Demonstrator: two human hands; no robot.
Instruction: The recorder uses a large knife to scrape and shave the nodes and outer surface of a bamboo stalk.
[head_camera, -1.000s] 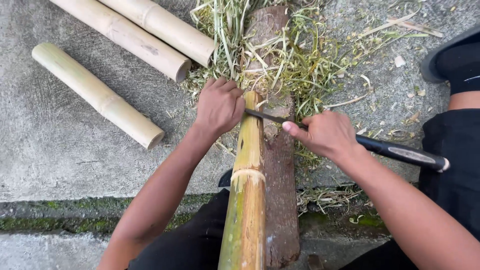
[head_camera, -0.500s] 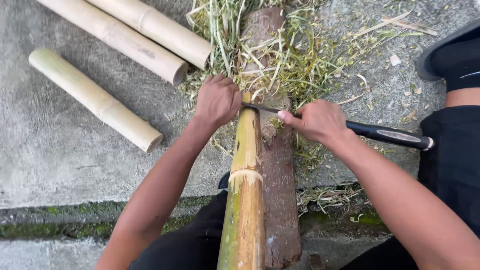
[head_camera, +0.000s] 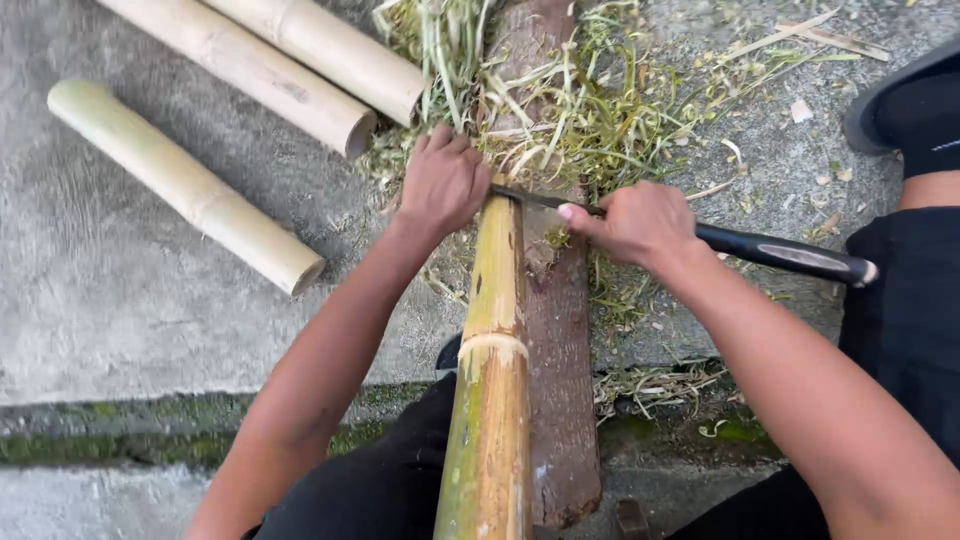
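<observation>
— What is the biggest thing in front of you?

— The concrete ground (head_camera: 130, 330). On it lies a long brown wooden block (head_camera: 560, 400), and I think it is there to serve as a support, so the blade does not meet the concrete. Three cut bamboo pieces lie apart at my left: two side by side (head_camera: 290, 70) and one alone (head_camera: 185, 185), well away from my hands.

— And the piece you are working on?

— The green-yellow bamboo pole (head_camera: 495, 370) rests along the block and runs from between my legs to the far end, where my hands are. It lies lengthwise, I believe, so its end sits firm on the wood.

— How do your hands hold?

— My left hand (head_camera: 443, 182) is over the far end of the pole, fingers curled together and pressing down on it, probably to keep it from rolling. My right hand (head_camera: 640, 222) is closed tight around the knife (head_camera: 770, 248), near where the blade starts; the black handle sticks out to the right behind my wrist. The blade lies across the top end of the pole, touching it, just beside my left hand.

— Any container there?

— None that I can see. The green shavings (head_camera: 600, 120) are simply in a loose heap on the ground and over the block's far end.
</observation>
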